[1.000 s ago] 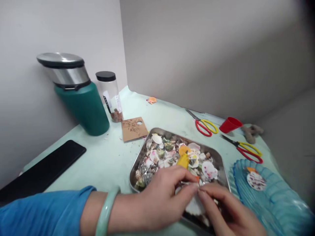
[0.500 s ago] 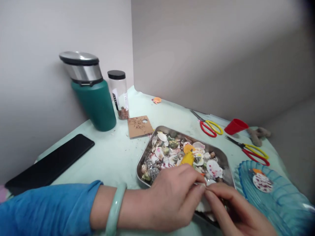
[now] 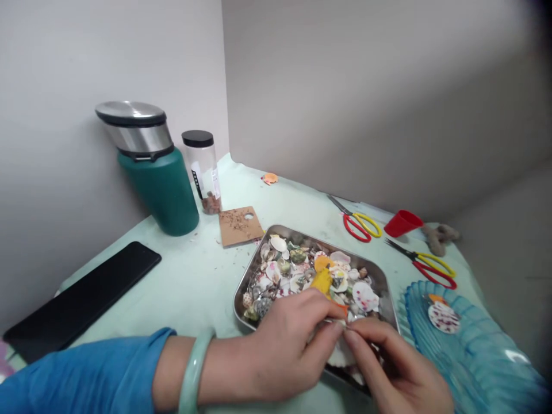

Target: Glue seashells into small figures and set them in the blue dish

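A metal tray [image 3: 248, 276] full of several mixed seashells [image 3: 302, 270] sits in front of me on a pale green cloth. My left hand [image 3: 284, 351], with a jade bangle and a blue sleeve on the arm, is over the tray's near edge with its fingers pinched together. My right hand [image 3: 397, 368] meets it fingertip to fingertip, also pinched. Between them they hold something small that I cannot make out. A pale shell [image 3: 340, 356] lies just under the fingers.
A blue glass dish [image 3: 474, 351] with a spotted shell [image 3: 443, 317] is at right. Two red-and-yellow scissors [image 3: 360, 221] [image 3: 426, 261], a red cup [image 3: 403, 222], a green flask [image 3: 157, 172], a clear jar [image 3: 202, 169], a brown card [image 3: 239, 225] and a black phone [image 3: 81, 299] lie around.
The view has shifted slightly. Both hands stay pinched together over the tray's near edge, with almost no movement.
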